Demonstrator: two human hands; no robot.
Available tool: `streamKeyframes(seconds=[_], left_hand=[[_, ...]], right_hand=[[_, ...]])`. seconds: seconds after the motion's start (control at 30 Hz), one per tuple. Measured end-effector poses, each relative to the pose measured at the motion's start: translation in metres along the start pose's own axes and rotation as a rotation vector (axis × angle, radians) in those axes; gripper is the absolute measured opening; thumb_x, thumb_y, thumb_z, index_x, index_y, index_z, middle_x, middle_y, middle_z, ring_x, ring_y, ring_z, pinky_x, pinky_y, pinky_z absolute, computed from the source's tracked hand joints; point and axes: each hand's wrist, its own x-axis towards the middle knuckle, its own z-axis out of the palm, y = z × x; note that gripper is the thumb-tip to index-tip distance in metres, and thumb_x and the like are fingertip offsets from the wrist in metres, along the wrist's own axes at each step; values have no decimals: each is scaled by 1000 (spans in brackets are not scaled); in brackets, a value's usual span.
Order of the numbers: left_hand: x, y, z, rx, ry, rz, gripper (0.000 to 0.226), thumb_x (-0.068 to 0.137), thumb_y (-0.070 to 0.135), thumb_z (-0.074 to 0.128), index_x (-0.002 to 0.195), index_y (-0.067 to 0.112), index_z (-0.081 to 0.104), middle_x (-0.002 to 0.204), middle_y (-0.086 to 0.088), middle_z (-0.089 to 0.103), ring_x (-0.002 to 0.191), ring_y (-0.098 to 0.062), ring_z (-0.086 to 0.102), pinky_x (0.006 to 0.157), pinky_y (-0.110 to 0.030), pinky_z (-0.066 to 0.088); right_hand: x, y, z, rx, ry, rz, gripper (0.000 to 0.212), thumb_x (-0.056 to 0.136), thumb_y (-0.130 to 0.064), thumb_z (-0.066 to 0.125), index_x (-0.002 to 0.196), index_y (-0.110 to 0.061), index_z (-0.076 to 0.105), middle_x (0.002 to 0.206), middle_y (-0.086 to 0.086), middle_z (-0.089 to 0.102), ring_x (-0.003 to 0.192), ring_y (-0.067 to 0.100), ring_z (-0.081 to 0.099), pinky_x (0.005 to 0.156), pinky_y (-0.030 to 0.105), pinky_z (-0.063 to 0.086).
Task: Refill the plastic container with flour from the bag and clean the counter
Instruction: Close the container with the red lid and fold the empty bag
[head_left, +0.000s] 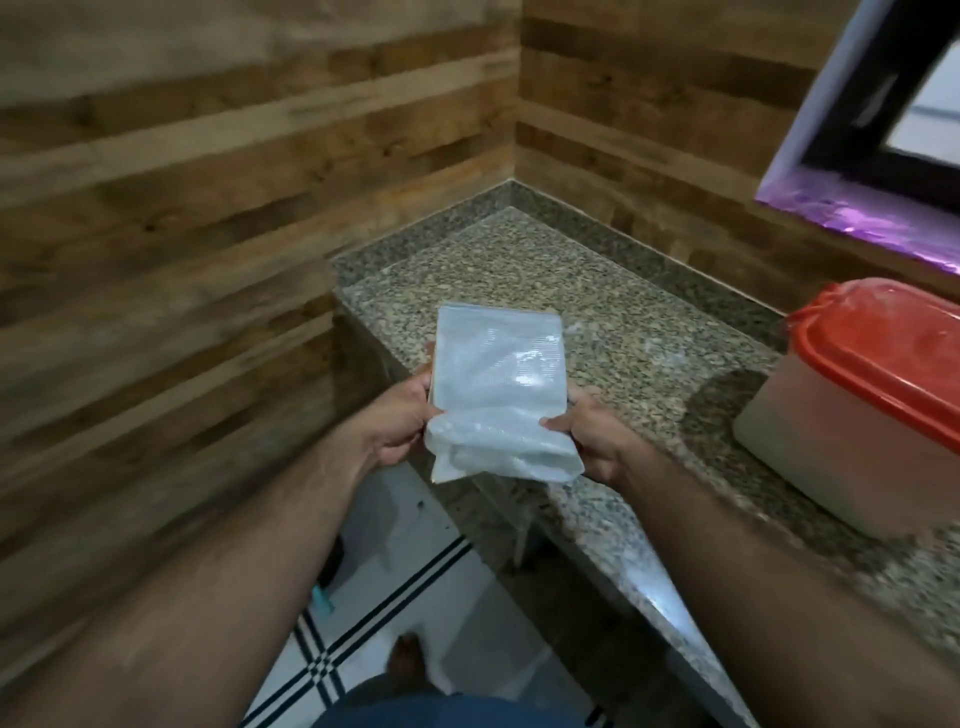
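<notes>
A flat, folded clear plastic bag (498, 389) is held up over the left end of the granite counter (613, 312). My left hand (400, 415) grips its left edge and my right hand (592, 431) grips its lower right corner. The bag looks flattened; its lower part is folded under. A translucent plastic container (831, 452) with a red lid (883, 353) stands on the counter at the right, its lid on. Faint white dusting shows on the counter (660, 348) between the bag and the container.
Wood-panelled walls close the corner at the left and back. A window with a dark frame (883, 130) sits at the upper right. The counter's front edge runs diagonally; white tiled floor with black stripes (374, 613) and a foot lie below.
</notes>
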Motion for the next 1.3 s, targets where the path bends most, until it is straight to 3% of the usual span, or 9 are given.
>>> streamKeyframes(seconds=[0.2, 0.33, 0.47, 0.57, 0.67, 0.83, 0.97, 1.07, 1.3], left_hand=[[-51, -19, -73, -114, 234, 48, 18, 84, 7, 70, 100, 4, 79, 96, -14, 79, 90, -30, 73, 82, -40, 61], [-88, -21, -132, -146, 220, 136, 20, 58, -2, 68, 68, 7, 83, 87, -11, 81, 74, -25, 77, 69, -31, 64], [-119, -25, -189, -160, 362, 110, 29, 63, -9, 64, 89, -5, 76, 118, -20, 77, 102, -37, 71, 92, -44, 60], [-144, -37, -243, -318, 503, 96, 34, 90, 4, 66, 124, 4, 70, 127, -20, 76, 100, -30, 74, 87, -41, 64], [-172, -54, -296, -521, 509, 25, 28, 87, 23, 58, 110, 10, 66, 86, -10, 76, 70, -24, 74, 63, -31, 62], [-172, -80, -359, -527, 533, -140, 65, 91, 65, 70, 128, 12, 75, 123, -15, 80, 113, -34, 76, 101, -51, 59], [-140, -115, -407, -364, 527, -288, 8, 100, 23, 73, 100, 16, 77, 87, 0, 83, 86, -20, 76, 84, -34, 60], [-111, -167, -451, -286, 572, -345, 18, 90, 2, 79, 106, 9, 80, 92, 0, 83, 83, -20, 78, 66, -24, 58], [-64, -317, -517, -344, 864, -350, 59, 61, 2, 83, 119, -3, 78, 105, -24, 81, 86, -43, 79, 63, -39, 61]], right_hand=[[27, 22, 81, 173, -4, 120, 52, 94, 13, 36, 137, -2, 61, 122, 26, 73, 108, 43, 72, 93, 55, 61], [47, 35, 142, 199, -128, 313, 39, 93, -39, 54, 110, -7, 69, 76, 10, 63, 63, 27, 60, 55, 35, 59], [66, 58, 210, -152, -414, 374, 40, 82, -22, 77, 118, -6, 76, 103, 15, 75, 87, 30, 70, 76, 41, 56], [90, 80, 265, -158, -347, 423, 55, 82, 0, 73, 137, 2, 63, 118, 24, 76, 94, 34, 78, 80, 45, 65], [121, 110, 317, -172, -256, 361, 52, 88, 10, 69, 139, 3, 62, 125, 26, 74, 96, 34, 78, 75, 42, 67], [178, 177, 378, -221, -29, 270, 37, 89, 8, 77, 125, 3, 67, 113, 27, 76, 86, 31, 81, 68, 41, 67], [227, 239, 393, -180, 68, 269, 24, 89, 11, 75, 106, -6, 75, 96, 15, 82, 87, 32, 79, 75, 43, 66], [268, 282, 389, -225, 25, 315, 25, 92, 10, 72, 116, 2, 73, 92, 11, 83, 82, 26, 80, 66, 32, 65], [385, 442, 334, -233, 87, 594, 50, 104, -59, 53, 125, -16, 69, 122, 9, 75, 107, 28, 74, 97, 48, 58]])
